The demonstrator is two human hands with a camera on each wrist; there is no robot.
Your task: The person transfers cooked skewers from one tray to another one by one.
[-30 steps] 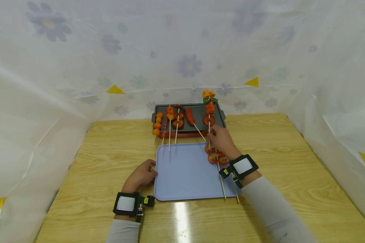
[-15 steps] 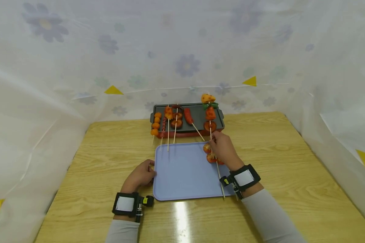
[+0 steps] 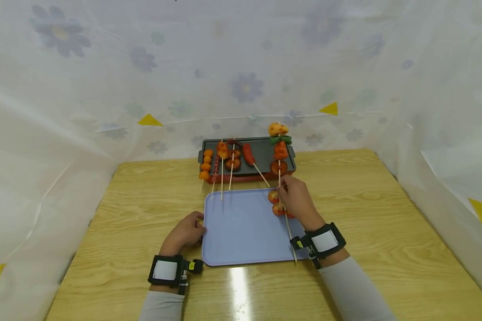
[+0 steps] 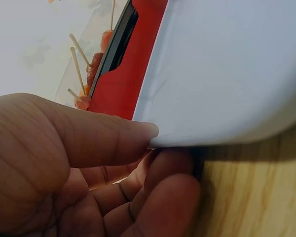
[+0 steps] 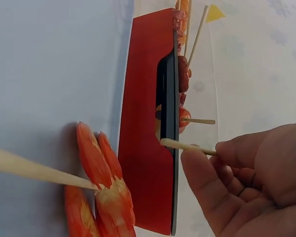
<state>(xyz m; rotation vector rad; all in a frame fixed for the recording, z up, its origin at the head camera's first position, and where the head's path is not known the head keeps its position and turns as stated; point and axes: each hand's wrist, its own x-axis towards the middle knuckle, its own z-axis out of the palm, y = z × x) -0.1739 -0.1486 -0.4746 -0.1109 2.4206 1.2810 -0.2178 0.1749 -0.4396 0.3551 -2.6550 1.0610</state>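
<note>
My right hand [image 3: 299, 200] pinches the stick of a mixed skewer [image 3: 280, 150] between thumb and forefinger. This skewer carries a yellow piece, a green pepper piece, an orange-red chunk and a round brown slice; its food end is over the right part of the dark grill pan [image 3: 262, 148]. Below that hand, shrimp-like skewers [image 5: 96, 158] lie on the right side of the lilac tray [image 3: 245, 232], partly hidden in the head view. My left hand [image 3: 184, 229] grips the tray's left edge, thumb [image 4: 118, 140] on the rim and fingers curled underneath.
Several skewers lie along the pan's left half, among them orange balls [image 3: 205, 166] and a brown-slice skewer [image 3: 233, 164]. A red sausage [image 3: 248, 154] sits mid-pan. The pan has a red base [image 5: 143, 123]. A flowered white sheet [image 3: 245, 58] encloses the wooden table [image 3: 144, 187].
My right hand has shifted slightly rightward and closer to the body, carrying the mixed skewer with it. The left hand stays on the tray edge.
</note>
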